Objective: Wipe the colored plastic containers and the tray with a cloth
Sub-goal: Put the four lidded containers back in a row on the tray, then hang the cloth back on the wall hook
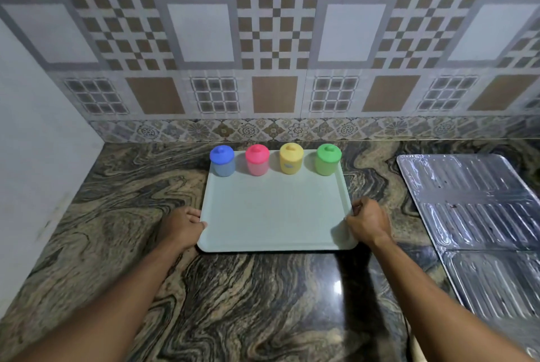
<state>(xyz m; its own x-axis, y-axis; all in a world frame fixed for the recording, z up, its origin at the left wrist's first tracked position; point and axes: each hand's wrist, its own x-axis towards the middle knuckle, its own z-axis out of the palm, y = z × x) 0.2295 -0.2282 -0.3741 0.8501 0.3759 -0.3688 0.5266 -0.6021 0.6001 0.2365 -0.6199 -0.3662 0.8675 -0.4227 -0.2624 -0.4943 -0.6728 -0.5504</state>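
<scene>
Both hands hold the pale tray (pixel 274 215) on the marbled desk (pixel 248 303) — left hand (pixel 182 225) and right hand (pixel 368 221) curled on its side edges. Along the far rim stand four lidded containers: blue (pixel 222 160), pink (pixel 257 159), yellow (pixel 291 158), green (pixel 328 159).

steel drainboard (pixel 479 203) cut off right, yellow container (pixel 291 158) label unreadable

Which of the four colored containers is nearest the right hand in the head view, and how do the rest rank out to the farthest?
From the right hand, gripping the tray's right edge:
1. Green container, right end of the row.
2. Yellow container, just left of the green.
3. Pink container, left of center.
4. Blue container, left end, at the tray's far-left corner.
</scene>
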